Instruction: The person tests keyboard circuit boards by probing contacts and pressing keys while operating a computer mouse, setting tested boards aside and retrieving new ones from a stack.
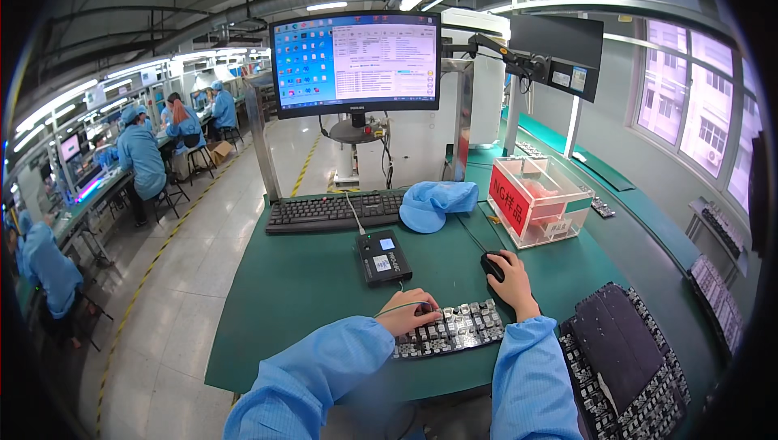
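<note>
My left hand (409,313) bends over the left end of a panel of small circuit boards (463,326) with silver metal parts. Its fingers are curled together at the boards; what they pinch, if anything, is hidden. A thin green cord crosses near that wrist. Just beyond it lies a black programmer box (384,259) with a small lit screen, a cable running from its far end and another toward my hand. My right hand (512,284) is wrapped over a black computer mouse (491,266) on the green mat.
A monitor (356,63) stands behind a black keyboard (324,213) and a blue cloth cap (438,203). At right are a clear box (539,201) with a red label and more board panels (648,391) under a dark pad (616,343). Several people in blue work at left.
</note>
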A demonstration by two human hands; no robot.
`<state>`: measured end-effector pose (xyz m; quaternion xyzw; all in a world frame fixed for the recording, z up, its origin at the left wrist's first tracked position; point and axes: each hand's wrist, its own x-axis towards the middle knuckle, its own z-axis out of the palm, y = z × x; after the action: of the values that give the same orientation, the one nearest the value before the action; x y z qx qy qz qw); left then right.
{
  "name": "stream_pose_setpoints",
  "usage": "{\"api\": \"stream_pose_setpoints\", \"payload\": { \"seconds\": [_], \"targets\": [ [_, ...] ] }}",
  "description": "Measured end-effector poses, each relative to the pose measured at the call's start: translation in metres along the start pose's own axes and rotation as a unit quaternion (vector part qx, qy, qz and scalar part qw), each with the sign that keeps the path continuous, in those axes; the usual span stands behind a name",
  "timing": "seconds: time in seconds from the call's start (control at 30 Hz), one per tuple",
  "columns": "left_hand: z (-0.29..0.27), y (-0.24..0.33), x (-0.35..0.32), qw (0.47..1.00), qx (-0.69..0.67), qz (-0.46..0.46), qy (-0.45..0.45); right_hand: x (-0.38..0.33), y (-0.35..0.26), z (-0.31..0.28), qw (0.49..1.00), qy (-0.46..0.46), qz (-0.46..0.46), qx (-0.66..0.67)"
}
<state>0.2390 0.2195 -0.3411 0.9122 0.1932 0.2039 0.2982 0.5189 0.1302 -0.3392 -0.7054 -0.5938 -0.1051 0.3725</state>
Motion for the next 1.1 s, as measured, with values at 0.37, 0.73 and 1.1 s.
{"api": "stream_pose_setpoints", "payload": {
  "seconds": [0.37,0.73,1.1],
  "targets": [
    [-0.0026,0.0038,-0.0009,1.000,-0.002,-0.009,-0.007,0.0001,-0.0017,-0.0002,1.000,-0.001,-0.001,0.001],
    [-0.0009,0.0000,-0.0008,1.000,-0.003,0.004,-0.002,0.0006,-0.0008,0.0015,1.000,0.001,-0.001,-0.007],
    [0.0000,-0.0012,-0.0010,1.000,0.002,-0.004,-0.004,0.0008,0.0020,0.0038,1.000,0.003,-0.009,-0.005]
  ]
}}
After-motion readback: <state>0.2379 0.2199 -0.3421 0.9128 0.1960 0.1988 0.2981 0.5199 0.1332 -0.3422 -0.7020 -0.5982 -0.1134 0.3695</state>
